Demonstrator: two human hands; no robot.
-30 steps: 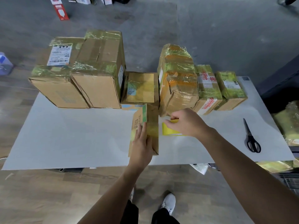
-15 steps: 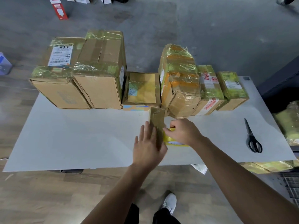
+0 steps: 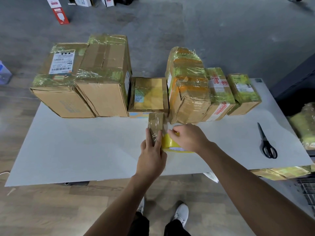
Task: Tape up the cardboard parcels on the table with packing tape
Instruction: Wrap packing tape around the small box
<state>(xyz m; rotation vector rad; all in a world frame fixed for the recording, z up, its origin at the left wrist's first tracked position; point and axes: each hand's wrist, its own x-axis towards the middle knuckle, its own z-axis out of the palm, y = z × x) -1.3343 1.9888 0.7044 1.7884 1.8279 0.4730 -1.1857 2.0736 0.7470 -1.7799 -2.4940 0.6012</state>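
Brown cardboard under glossy clear film: a small parcel (image 3: 156,122) stands on its edge near the middle of a white table (image 3: 76,150). The person's left hand (image 3: 151,159) lies against it with fairly straight fingers (image 3: 158,137), pressing rather than clenching. Whether the thumb hooks round the hidden side cannot be told. The hold looks meant to steady the parcel and smooth the tape flat.

Just to its right, the right hand (image 3: 189,138) curls over a yellow tape roll (image 3: 170,144), fingertips pinching at its top. The roll sits touching the parcel, and a short pale strip seems to run between them, so the tape is probably being drawn round the box. The two hands are close together, nearly touching.

The small parcel's upper end is already wrapped, its film wrinkled and shiny.

Behind it, a row of taped parcels lines the table's far edge: two large boxes (image 3: 102,79) on the left, a flat one (image 3: 150,94), then a tall crumpled one (image 3: 187,86) and smaller ones. Black scissors (image 3: 266,143) lie well apart on the right, likely kept ready for cutting the tape.
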